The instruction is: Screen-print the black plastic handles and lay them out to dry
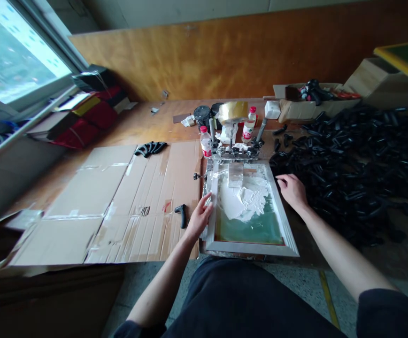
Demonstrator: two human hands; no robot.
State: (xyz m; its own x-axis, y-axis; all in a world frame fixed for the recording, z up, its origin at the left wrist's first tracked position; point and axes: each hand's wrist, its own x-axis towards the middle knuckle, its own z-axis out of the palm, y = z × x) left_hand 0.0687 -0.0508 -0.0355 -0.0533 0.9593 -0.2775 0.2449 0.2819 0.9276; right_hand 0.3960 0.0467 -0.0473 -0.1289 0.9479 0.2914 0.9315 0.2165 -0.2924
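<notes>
A metal-framed screen [251, 247] lies flat in front of me, with white paste [248, 199] spread over the upper part of its green mesh. A pale flat block [235, 175] rests at the paste's top edge. My left hand [201, 216] is at the frame's left side, its fingers closed around something I cannot make out. To the right of the frame, my right hand [293, 191] is curled beside the pile of black parts [358, 173]; what its fingers hold, if anything, is hidden. One black part [181, 215] lies on the cardboard left of my left hand.
Flattened cardboard [119, 202] covers the table's left part, with several black parts [150, 148] near its back edge. Behind the screen stand a clamp [237, 151], two red-capped bottles [249, 124], a tape roll [233, 111] and dark tubs. An open box [305, 110] is back right.
</notes>
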